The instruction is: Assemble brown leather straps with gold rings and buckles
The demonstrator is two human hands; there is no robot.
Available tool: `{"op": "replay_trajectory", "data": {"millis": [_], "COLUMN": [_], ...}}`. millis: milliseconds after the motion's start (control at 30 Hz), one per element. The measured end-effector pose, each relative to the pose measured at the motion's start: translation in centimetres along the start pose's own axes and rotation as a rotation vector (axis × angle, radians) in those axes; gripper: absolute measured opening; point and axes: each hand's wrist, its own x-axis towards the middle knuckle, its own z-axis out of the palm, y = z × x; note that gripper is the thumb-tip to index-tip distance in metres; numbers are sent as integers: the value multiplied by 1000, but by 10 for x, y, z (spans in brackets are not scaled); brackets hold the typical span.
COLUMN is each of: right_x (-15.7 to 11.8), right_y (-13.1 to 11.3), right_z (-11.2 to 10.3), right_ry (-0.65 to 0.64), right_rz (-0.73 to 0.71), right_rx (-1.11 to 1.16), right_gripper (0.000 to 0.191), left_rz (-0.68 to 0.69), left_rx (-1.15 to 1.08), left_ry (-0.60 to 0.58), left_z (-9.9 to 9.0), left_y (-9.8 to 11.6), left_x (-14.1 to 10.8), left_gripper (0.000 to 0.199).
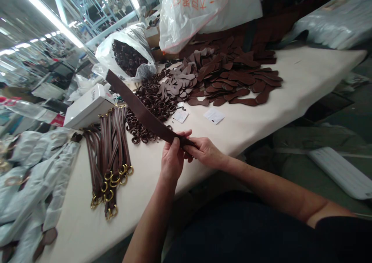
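Note:
A long dark brown leather strap (pixel 142 114) slants up and to the left from my hands, over the front part of the table. My left hand (pixel 172 156) is closed on it near its lower end, thumb on top. Close beside it, my right hand (pixel 207 150) pinches the narrow end of the same strap. What lies between the right fingertips is partly hidden. Beyond the strap is a heap of small brown leather loops (pixel 139 129). Left of the hands lie several finished-looking brown straps (pixel 109 146) with brass-coloured rings (pixel 114 177).
Flat brown leather pieces (pixel 238 79) and greyish ones (pixel 178 81) are piled at the back of the cream table (pixel 261 116). Small paper labels (pixel 214 116), a white box (pixel 85 106), an open plastic bag (pixel 129 54) and a big white bag (pixel 186 19) stand around. Wrapped goods (pixel 43 181) lie left.

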Motion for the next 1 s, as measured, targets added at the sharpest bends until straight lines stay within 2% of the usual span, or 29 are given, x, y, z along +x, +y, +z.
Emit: {"op": "replay_trajectory", "data": {"millis": [167, 433, 600, 700, 900, 1000], "right_x": [0, -1, -3, -4, -7, -11], "right_y": [2, 5, 4, 3, -2, -7], "right_z": [-1, -3, -2, -3, -5, -4], "right_ry": [-6, -26, -19, -12, -50, -27], "right_rz": [-1, -50, -65, -44, 3, 42], "right_rx": [5, -96, -149, -134, -46, -49], "right_gripper": [33, 39, 35, 35, 41, 47], "left_rz": [101, 44, -15, -40, 48, 47], "left_rx": [152, 192, 224, 248, 252, 297], "left_ry": [-79, -150, -172, -186, -155, -189], "left_z": [-1, -10, -13, -12, -4, -1], "left_y": [-5, -10, -10, -11, -13, -12], "left_x": [-3, -3, -2, -3, -12, -17], "left_gripper": [22, 21, 20, 26, 46, 49]}}
